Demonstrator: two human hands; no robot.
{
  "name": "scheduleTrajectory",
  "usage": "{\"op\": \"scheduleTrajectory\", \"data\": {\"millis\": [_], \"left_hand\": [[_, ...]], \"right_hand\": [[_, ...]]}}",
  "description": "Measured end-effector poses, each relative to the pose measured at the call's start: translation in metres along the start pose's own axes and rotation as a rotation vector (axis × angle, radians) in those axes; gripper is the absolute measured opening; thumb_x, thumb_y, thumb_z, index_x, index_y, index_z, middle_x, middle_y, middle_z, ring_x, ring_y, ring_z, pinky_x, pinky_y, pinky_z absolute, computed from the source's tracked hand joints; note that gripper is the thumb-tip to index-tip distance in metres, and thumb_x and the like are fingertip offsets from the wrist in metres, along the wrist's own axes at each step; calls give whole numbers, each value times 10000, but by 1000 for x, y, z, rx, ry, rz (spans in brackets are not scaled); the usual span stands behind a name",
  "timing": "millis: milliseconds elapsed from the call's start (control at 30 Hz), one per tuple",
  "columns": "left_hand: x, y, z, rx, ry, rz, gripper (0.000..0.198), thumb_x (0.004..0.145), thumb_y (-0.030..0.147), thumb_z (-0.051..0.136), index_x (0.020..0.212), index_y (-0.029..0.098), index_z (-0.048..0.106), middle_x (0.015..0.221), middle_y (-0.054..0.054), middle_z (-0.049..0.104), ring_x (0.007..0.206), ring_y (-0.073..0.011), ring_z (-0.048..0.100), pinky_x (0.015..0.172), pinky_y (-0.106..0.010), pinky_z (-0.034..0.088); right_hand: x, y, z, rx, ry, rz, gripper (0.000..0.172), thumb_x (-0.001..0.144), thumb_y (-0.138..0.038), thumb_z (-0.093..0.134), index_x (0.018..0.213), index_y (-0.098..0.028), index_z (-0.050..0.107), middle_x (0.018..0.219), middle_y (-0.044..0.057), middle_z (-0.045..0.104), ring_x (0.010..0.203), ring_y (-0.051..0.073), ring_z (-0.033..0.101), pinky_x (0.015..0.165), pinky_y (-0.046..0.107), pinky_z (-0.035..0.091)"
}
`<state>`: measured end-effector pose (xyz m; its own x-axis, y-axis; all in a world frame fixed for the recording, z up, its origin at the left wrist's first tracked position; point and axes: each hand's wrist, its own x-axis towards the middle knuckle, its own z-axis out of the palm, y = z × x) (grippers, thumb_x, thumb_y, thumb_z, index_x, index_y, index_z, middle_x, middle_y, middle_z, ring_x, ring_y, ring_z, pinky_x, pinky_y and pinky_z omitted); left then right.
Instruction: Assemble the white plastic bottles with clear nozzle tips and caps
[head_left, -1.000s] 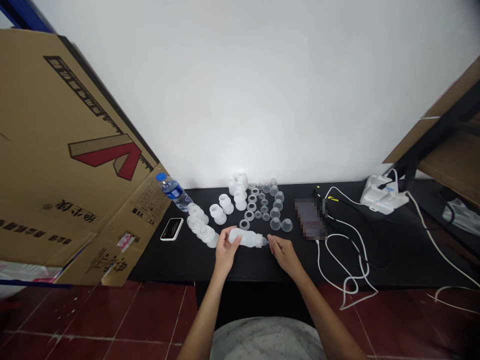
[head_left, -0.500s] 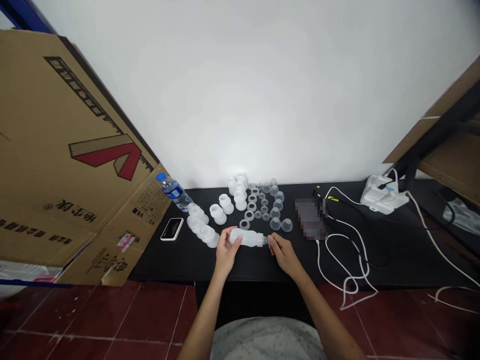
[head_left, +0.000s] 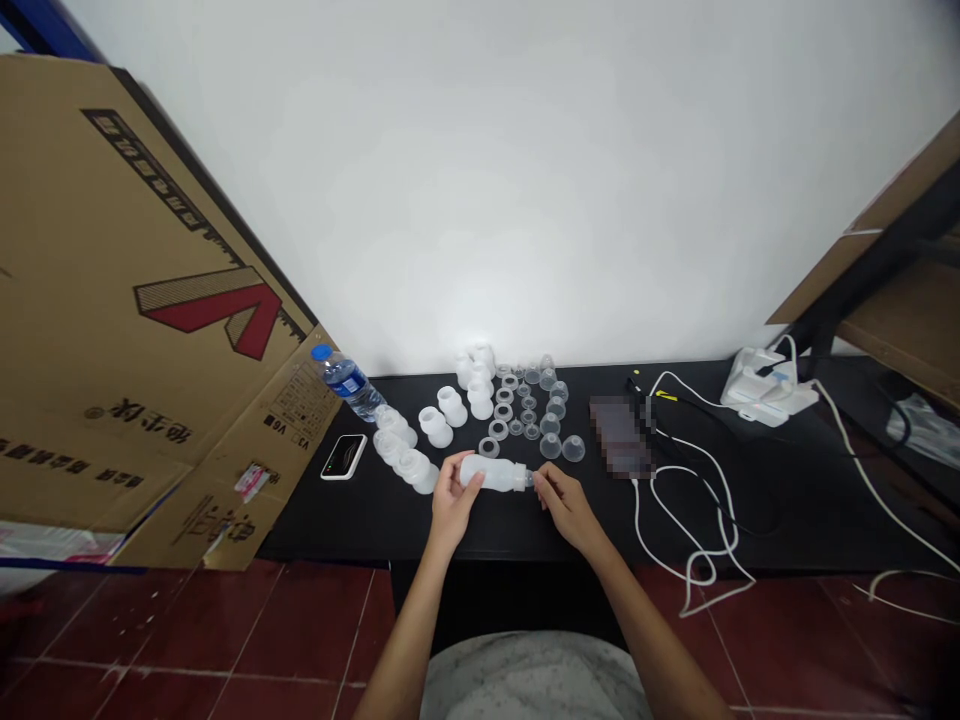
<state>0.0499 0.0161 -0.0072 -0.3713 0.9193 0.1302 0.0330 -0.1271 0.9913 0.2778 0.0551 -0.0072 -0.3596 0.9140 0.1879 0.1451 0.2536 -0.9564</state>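
Observation:
Lying sideways above the black table, a frosted white baby bottle [head_left: 491, 474] is held around its base end by my left hand [head_left: 451, 505]. A clear nipple [head_left: 529, 479] sticks out of the collar at its right end. The fingertips of my right hand [head_left: 564, 503] are pinched closed on that nipple's tip and partly hide it. Just beyond the bottle lie several translucent collar rings [head_left: 489, 447], and beside them a column of small nipples [head_left: 531, 431]. Clear dome caps [head_left: 573, 449] stand in a curved row farther right.
Several white bottles [head_left: 435, 428] stand toward the wall, and others [head_left: 412, 468] on the left. Near them are a water bottle [head_left: 349, 385] and a white-framed phone [head_left: 344, 457]. A blurred-out device [head_left: 622, 440], white cables [head_left: 697, 572] and a power strip [head_left: 757, 385] occupy the right. A large carton [head_left: 150, 300] borders the left.
My right fingertips have shifted very slightly left along the nipple. The bottle and my left hand stay in place.

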Motion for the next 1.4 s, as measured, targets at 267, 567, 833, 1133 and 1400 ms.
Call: {"op": "scheduleTrajectory", "data": {"millis": [267, 567, 833, 1133, 1400], "left_hand": [[-1, 2, 1, -34, -56, 22, 485, 865, 500, 848, 1227, 220, 688, 1199, -104, 736, 1134, -271, 714, 993, -384, 569], [-2, 3, 1, -38, -36, 12, 487, 858, 496, 850, 1227, 222, 689, 1173, -96, 741, 1135, -272, 714, 1013, -396, 567], [-2, 8, 1, -23, -42, 0, 532, 829, 521, 869, 1229, 216, 696, 1194, -106, 738, 1130, -281, 711, 1008, -398, 565], [-1, 3, 0, -36, -40, 25, 515, 840, 516, 861, 1222, 213, 693, 1178, -105, 740, 1089, -269, 717, 973, -388, 574], [-2, 5, 2, -24, -62, -3, 525, 825, 526, 868, 1211, 214, 697, 1174, -110, 748, 1119, -284, 724, 987, -402, 582]], "right_hand": [[-1, 3, 1, -6, 7, 40, 564, 1148, -563, 388, 689, -244, 464, 588, -40, 479, 563, 151, 479, 604, 293, 368], [0, 4, 2, 36, 40, 56, 520, 1121, -607, 439, 773, -237, 554, 606, -45, 505, 557, 151, 509, 599, 285, 394], [-1, -1, -2, -28, -26, 3, 495, 1121, -606, 437, 803, -243, 546, 683, -29, 542, 662, 166, 529, 663, 285, 412], [-1, 3, 1, 35, 39, 21, 391, 1079, -555, 558, 862, -232, 595, 735, -22, 591, 653, 154, 556, 642, 277, 440], [-2, 2, 2, 17, 3, -32, 431, 915, -477, 827, 1267, -267, 692, 978, 25, 717, 719, 171, 616, 688, 304, 520]]}}
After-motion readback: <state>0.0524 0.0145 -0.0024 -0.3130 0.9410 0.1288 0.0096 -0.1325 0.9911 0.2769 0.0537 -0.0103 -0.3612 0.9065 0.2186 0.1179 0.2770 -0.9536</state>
